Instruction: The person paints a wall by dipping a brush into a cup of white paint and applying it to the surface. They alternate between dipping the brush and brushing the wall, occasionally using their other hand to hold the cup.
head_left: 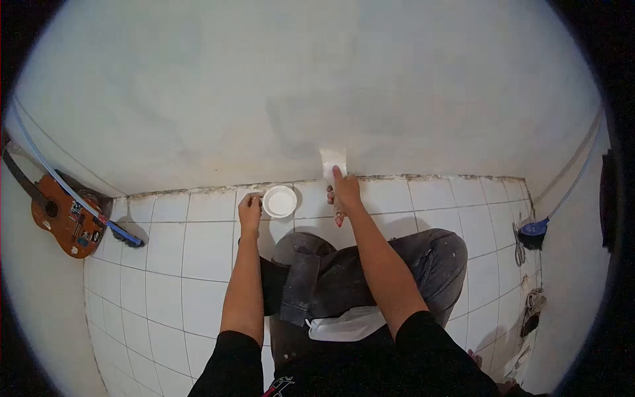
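Observation:
My right hand (344,194) is closed around a wide flat paintbrush (333,159), thumb laid along its upper side. The pale bristles touch the lower part of the white wall (397,86), and a red handle end shows below my fingers. To the left, my left hand (250,213) is closed at the side of a round white cup (280,201), seemingly on its handle. The cup is upright at the tiled floor near the wall's foot. What it contains is hard to make out.
My bent legs in dark trousers (430,258) are on the white tiles (205,251), with a white cloth-like thing (347,324) on my lap. A guitar (63,218) and a blue-handled broom (126,236) lean left. Another blue broom (533,231) stands right.

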Action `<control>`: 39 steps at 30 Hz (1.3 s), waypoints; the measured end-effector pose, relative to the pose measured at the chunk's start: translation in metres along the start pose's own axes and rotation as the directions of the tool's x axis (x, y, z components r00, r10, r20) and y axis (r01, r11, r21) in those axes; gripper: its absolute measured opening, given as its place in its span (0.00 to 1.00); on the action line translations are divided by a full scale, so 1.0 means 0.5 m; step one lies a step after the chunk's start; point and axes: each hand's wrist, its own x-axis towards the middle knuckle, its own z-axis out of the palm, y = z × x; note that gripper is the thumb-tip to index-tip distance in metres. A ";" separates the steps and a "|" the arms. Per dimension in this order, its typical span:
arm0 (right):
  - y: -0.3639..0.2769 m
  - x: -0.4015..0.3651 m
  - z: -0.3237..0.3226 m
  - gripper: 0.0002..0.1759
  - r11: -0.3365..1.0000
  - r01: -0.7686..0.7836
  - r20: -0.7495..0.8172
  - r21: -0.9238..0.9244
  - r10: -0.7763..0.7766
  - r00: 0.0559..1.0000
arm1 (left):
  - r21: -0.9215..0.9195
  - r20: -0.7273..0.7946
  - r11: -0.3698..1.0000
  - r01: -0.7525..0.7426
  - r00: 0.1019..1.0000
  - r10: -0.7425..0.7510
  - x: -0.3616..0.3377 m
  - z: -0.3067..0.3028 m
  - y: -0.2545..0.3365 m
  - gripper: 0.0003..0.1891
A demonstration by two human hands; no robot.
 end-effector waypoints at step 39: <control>-0.045 -0.020 0.017 0.24 0.996 0.073 0.082 0.057 -0.077 0.994 | 0.113 0.016 0.994 -0.006 1.000 0.004 -0.001 0.002 0.008 0.11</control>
